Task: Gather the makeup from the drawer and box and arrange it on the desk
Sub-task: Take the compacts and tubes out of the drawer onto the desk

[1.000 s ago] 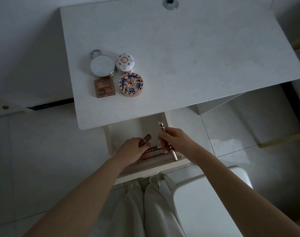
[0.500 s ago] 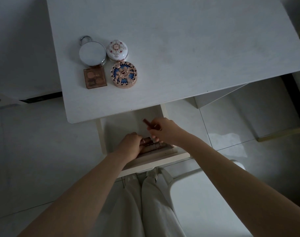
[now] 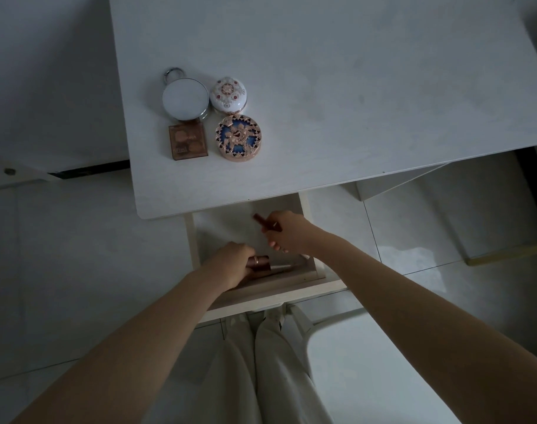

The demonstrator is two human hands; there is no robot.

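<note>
Currently I note both hands in the open drawer [image 3: 224, 228]: left hand [image 3: 230, 261] grips a banded brown tube [image 3: 259, 263] by its front wall, right hand [image 3: 287, 232] pinches a slim stick [image 3: 261, 221] angled toward the tabletop [image 3: 353, 102] beyond.

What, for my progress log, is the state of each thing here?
drawer, pulled open
left hand, gripping a brown tube in the drawer
right hand, holding a brown stick
white compact, closed, on desk
floral compact, closed
gold-blue compact, closed
brown palette, closed
</note>
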